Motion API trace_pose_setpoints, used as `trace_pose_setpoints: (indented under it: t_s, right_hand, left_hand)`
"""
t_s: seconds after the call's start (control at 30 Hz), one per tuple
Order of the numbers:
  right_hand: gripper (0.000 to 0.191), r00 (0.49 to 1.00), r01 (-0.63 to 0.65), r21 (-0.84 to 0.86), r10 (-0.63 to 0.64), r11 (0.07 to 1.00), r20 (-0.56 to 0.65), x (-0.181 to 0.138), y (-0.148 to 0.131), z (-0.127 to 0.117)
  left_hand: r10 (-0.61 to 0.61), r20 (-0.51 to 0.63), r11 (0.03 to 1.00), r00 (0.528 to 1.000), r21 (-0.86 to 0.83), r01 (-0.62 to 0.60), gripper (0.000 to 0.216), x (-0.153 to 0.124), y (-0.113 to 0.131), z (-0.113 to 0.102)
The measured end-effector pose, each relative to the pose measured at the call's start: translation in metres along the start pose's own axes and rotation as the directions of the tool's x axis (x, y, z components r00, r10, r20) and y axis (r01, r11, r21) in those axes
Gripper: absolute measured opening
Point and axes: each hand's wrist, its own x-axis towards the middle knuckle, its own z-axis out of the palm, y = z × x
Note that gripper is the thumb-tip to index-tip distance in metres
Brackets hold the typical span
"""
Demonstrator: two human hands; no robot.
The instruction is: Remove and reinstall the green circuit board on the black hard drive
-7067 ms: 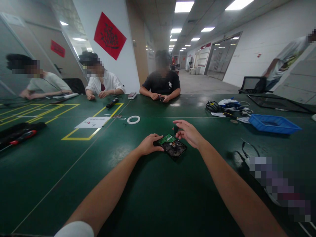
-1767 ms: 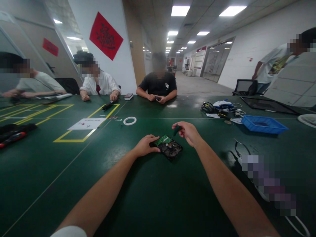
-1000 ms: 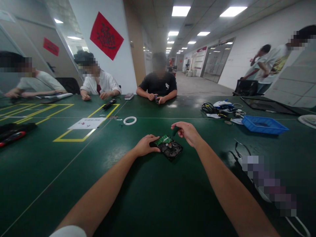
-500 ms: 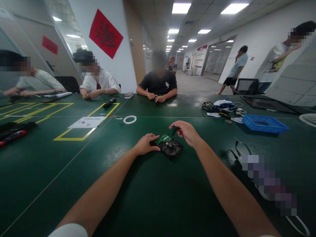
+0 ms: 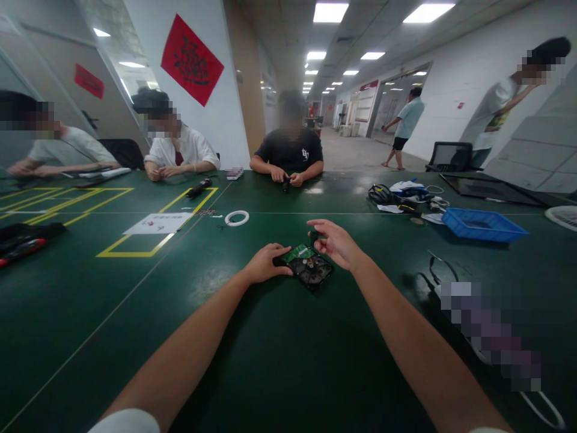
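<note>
A black hard drive (image 5: 311, 269) with a green circuit board on top lies on the green table (image 5: 270, 355) in front of me. My left hand (image 5: 265, 263) rests on its left edge, fingers closed against the casing. My right hand (image 5: 336, 242) hovers just above the drive's far right corner, fingers curled round a small dark-handled screwdriver (image 5: 314, 237) that points down at the board. The tool's tip is hidden by my fingers.
A white tape ring (image 5: 237, 218) and a white paper sheet (image 5: 157, 224) lie to the left in yellow floor-tape markings. A blue tray (image 5: 482, 224) and tangled cables (image 5: 383, 195) sit at right. Three people sit across the table; others walk in the corridor.
My right hand has shifted slightly and its fingers have loosened round the screwdriver. My left hand stays on the drive. A person in the corridor has walked farther away.
</note>
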Motion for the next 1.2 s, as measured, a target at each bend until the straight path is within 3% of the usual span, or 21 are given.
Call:
trace_pose_setpoints:
  t_s: [0.27, 0.6, 0.77, 0.93, 1.2]
  right_hand:
    - [0.016, 0.999, 0.03, 0.087, -0.027, 0.996, -0.031, 0.005, 0.002, -0.007]
    - [0.026, 0.995, 0.082, -0.127, -0.088, 0.988, -0.043, 0.005, 0.001, -0.01]
    - [0.023, 0.995, 0.102, -0.075, -0.102, 0.992, -0.002, 0.004, 0.001, -0.007]
    - [0.022, 0.994, 0.099, -0.044, -0.101, 0.994, -0.045, 0.002, 0.003, -0.006]
    - [0.024, 0.99, 0.14, -0.245, -0.141, 0.959, 0.012, 0.003, -0.001, -0.006]
  left_hand:
    - [0.01, -0.008, 1.0, 1.0, -0.001, -0.01, 0.082, 0.0, -0.001, 0.001]
    - [0.013, -0.006, 1.0, 1.0, -0.003, -0.013, 0.081, 0.0, -0.001, 0.001]
    - [0.016, -0.007, 1.0, 1.0, -0.002, -0.016, 0.082, 0.001, -0.002, 0.001]
    - [0.02, -0.007, 1.0, 1.0, -0.002, -0.02, 0.082, 0.001, -0.002, 0.001]
    - [0.011, -0.014, 1.0, 1.0, -0.004, -0.011, 0.08, 0.0, -0.001, 0.001]
